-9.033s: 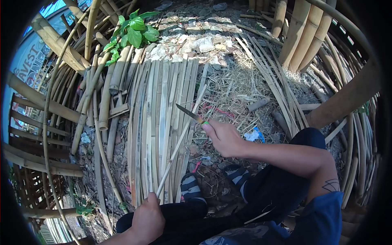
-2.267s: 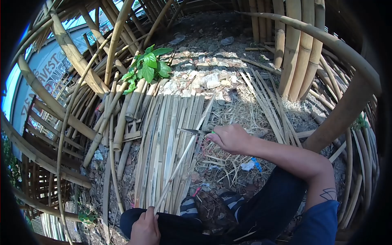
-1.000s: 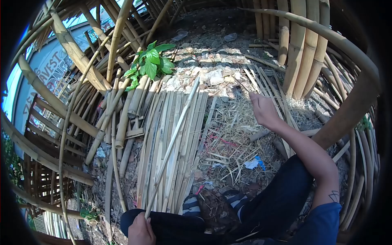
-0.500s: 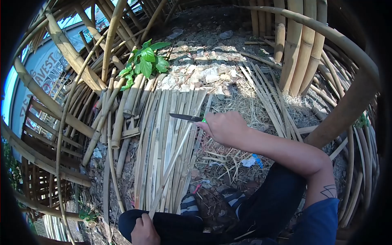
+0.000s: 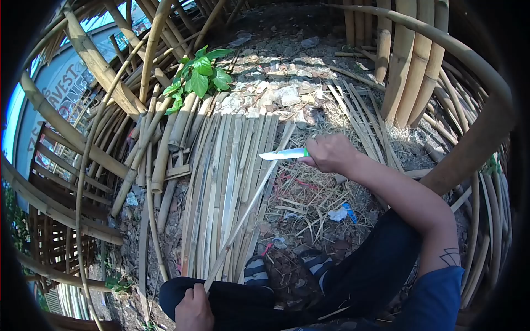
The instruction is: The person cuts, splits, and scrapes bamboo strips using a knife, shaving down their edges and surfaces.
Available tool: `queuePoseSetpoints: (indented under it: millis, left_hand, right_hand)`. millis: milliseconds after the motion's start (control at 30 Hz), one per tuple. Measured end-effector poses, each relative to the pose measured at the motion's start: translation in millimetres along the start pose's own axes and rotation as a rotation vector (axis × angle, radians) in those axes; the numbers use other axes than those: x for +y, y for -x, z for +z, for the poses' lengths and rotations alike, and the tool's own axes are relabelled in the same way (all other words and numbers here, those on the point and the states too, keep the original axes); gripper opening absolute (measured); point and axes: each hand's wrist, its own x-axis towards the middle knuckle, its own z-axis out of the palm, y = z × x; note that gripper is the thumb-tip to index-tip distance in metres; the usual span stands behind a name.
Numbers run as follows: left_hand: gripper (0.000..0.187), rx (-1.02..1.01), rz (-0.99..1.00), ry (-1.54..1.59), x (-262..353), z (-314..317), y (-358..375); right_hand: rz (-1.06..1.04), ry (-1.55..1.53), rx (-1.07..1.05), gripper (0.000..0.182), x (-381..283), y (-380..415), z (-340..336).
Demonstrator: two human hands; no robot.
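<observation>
My right hand (image 5: 333,153) is closed round the green handle of a knife (image 5: 281,154), its bright blade pointing left. The blade crosses over a long bamboo strip (image 5: 249,205) near the strip's upper end. Down by my knee, my left hand (image 5: 194,310) grips the lower end of that same strip, which slants up and to the right from it. Beneath the strip lies a row of split bamboo slats (image 5: 221,176), side by side on the ground.
A leafy green plant (image 5: 201,74) grows beyond the slats. Thick bamboo poles (image 5: 411,71) stand at the right, and a curved pole (image 5: 469,149) arches beside my arm. More bamboo poles (image 5: 160,160) lean at the left. Shavings (image 5: 314,193) litter the ground by my sandals (image 5: 256,273).
My right hand has moved to the right and slightly up with the knife. The blade has turned from dark to brightly lit. My left hand stays on the strip's lower end.
</observation>
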Motion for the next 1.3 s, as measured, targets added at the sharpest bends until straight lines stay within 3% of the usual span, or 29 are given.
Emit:
queuePoseSetpoints:
  millis: [100, 167, 233, 300, 400, 533, 600, 700, 1000, 1133, 1300]
  left_hand:
    - [0.015, -0.023, -0.006, -0.021, -2, -2, 4]
    - [0.013, 0.071, -0.029, -0.012, -10, -1, 9]
    - [0.012, 0.048, -0.079, -0.062, -16, 0, 15]
    - [0.013, -0.029, -0.146, -0.086, -10, 4, 11]
    - [0.014, 0.048, -0.076, -0.074, -4, 0, 8]
    - [0.014, 0.015, -0.132, -0.120, 7, -1, 7]
    - [0.014, -0.008, -0.161, -0.111, 10, 0, 7]
    - [0.015, -0.011, -0.154, -0.120, 11, 0, 7]
    - [0.016, -0.026, -0.146, -0.137, 1, 2, 11]
    - [0.013, -0.020, -0.098, -0.093, -2, -1, 10]
    - [0.007, -0.005, -0.063, -0.069, -7, -1, 10]
  right_hand:
    - [0.022, 0.062, -0.086, 0.054, 4, 5, -1]
    - [0.849, 0.007, -0.158, 0.057, 70, 17, -10]
    - [0.989, 0.026, -0.021, 0.060, 108, 53, -29]
    - [0.944, 0.008, -0.056, 0.058, 98, 59, -24]
    - [0.887, -0.131, -0.022, 0.053, 54, 38, -20]
    - [0.592, -0.442, -0.138, 0.051, -13, -6, -43]
    - [0.392, -0.516, -0.135, 0.050, -48, -20, -43]
    - [0.283, -0.503, -0.219, 0.049, -79, -38, -52]
    - [0.170, -0.313, -0.030, 0.049, -51, -24, -10]
    - [0.088, -0.239, -0.096, 0.043, -38, -17, -3]
    - [-0.011, -0.055, 0.001, 0.053, -14, -7, 14]
